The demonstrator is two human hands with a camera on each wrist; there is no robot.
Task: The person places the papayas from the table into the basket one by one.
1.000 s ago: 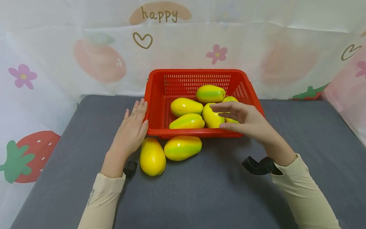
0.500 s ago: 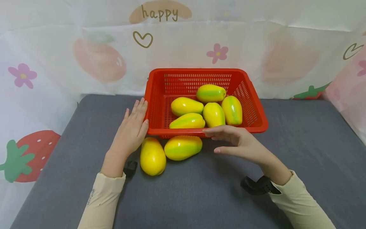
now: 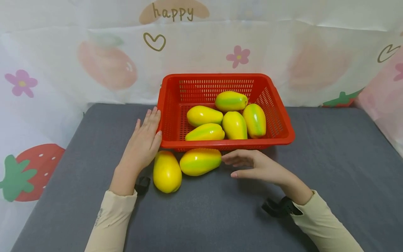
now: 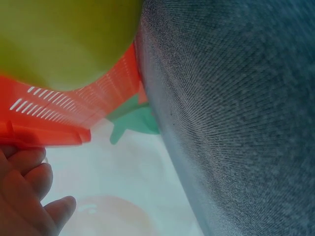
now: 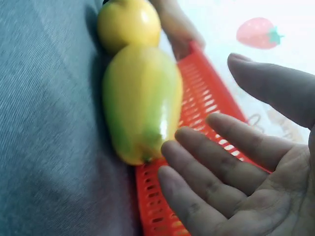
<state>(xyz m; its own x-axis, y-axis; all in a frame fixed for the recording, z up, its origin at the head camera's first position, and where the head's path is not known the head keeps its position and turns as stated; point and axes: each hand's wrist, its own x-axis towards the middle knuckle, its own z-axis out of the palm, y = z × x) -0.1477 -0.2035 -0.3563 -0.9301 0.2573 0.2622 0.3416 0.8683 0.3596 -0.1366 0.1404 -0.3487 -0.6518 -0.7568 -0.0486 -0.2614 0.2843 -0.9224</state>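
A red plastic basket [image 3: 277, 141] with slotted walls holds several yellow-green papayas, one of them a papaya [image 3: 231, 101] near its back wall. My left hand [image 3: 141, 145] lies with straight fingers against the basket's left side. Two papayas rest on the cloth in front: an upright-lying yellow papaya [image 3: 167, 172] beside my left wrist, and a sideways papaya [image 3: 200, 161] against the basket's front. My right hand [image 3: 256, 166] is just right of the sideways papaya, fingertips right at its end, thumb apart. In the right wrist view that papaya [image 5: 142, 103] shows beyond the spread fingers [image 5: 211, 187].
Grey cloth [image 3: 220, 217] covers the table. Behind it hangs a white printed curtain [image 3: 195, 59] with fruit, flowers and hearts, close behind the basket. A black strap [image 3: 280, 207] sits on the right wrist and another black strap [image 3: 142, 185] on the left.
My right hand has come out from over the basket, moving down and left to the sideways papaya outside. The left hand has stayed at the basket's side.
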